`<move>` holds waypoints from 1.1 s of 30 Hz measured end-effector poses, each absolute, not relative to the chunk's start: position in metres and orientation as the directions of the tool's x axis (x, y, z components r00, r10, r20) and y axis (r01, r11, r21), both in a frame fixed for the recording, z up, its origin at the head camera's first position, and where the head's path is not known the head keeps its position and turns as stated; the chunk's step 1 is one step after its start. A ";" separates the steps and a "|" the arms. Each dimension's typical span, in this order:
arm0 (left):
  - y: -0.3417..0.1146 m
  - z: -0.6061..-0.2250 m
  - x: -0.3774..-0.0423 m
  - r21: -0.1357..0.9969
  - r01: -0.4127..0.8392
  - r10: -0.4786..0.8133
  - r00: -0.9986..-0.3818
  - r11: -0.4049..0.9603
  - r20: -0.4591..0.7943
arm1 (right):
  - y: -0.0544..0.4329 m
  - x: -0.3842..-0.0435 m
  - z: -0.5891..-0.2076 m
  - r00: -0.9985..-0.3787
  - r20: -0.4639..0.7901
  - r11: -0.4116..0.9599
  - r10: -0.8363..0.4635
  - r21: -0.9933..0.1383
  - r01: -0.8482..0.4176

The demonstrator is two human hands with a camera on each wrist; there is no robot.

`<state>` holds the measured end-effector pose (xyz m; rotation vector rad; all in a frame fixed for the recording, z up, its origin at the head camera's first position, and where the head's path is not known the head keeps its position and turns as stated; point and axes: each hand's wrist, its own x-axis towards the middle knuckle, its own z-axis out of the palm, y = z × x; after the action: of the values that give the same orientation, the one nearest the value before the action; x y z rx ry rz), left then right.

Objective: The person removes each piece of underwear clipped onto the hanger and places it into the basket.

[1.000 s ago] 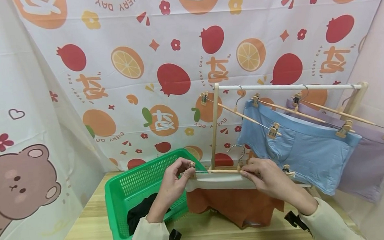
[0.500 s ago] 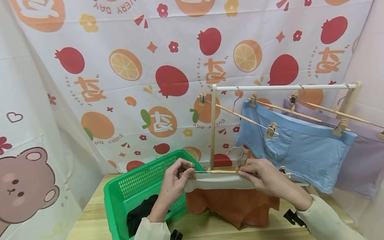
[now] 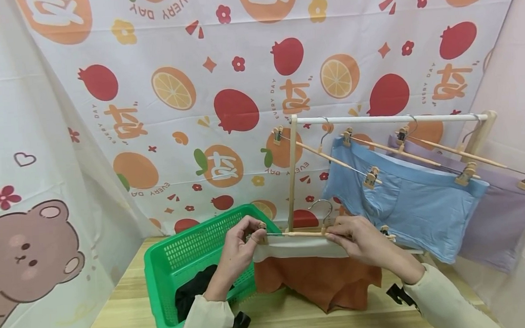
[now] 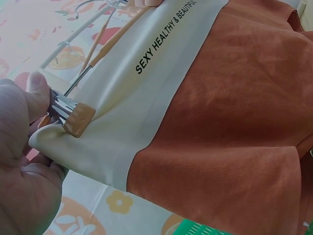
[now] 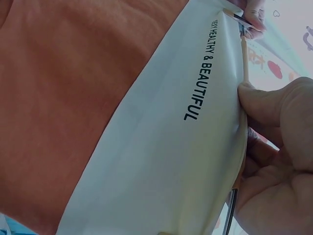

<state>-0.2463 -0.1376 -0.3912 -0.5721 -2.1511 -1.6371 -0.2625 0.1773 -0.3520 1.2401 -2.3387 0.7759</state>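
My left hand (image 3: pixel 240 247) pinches the wooden clip (image 4: pixel 78 120) at the left end of a clip hanger (image 3: pixel 304 234). That clip sits over the corner of the white waistband (image 5: pixel 146 147) of rust-brown boxer briefs (image 3: pixel 313 275), which hang down from the hanger. Near the hanger's middle, just beside its metal hook (image 3: pixel 330 210), my right hand (image 3: pixel 362 238) grips the bar and the waistband's upper edge. In the right wrist view the thumb lies against the printed side, with curled fingers behind. Another clip (image 3: pixel 386 232) shows past the right hand.
A drying rack with a white rail (image 3: pixel 389 119) stands at the right, holding blue boxer briefs (image 3: pixel 425 200), purple ones (image 3: pixel 506 220) and a bare clip hanger (image 3: pixel 322 153). Behind my left arm a green basket (image 3: pixel 155 288) contains a black garment (image 3: pixel 193 291). The wooden table (image 3: pixel 114 310) lies underneath.
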 end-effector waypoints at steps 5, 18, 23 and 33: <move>-0.139 -0.391 -0.246 0.808 0.541 0.095 -0.840 0.235 0.534 | 0.177 -0.262 -0.351 -0.538 0.555 0.454 -0.635 -0.295 -0.841; -0.140 -0.391 -0.244 0.808 0.533 0.075 -0.843 0.250 0.533 | 0.173 -0.261 -0.352 -0.544 0.541 0.457 -0.641 -0.301 -0.837; -0.142 -0.391 -0.244 0.807 0.529 0.065 -0.844 0.262 0.532 | 0.173 -0.262 -0.352 -0.550 0.531 0.459 -0.645 -0.306 -0.834; -0.143 -0.392 -0.244 0.793 0.557 0.061 -0.826 0.245 0.561 | 0.171 -0.263 -0.353 -0.546 0.531 0.447 -0.647 -0.316 -0.837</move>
<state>-0.2441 -0.1426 -0.3915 -0.5648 -2.1071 -1.6086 -0.2632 0.1706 -0.3531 1.2656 -2.3692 0.7965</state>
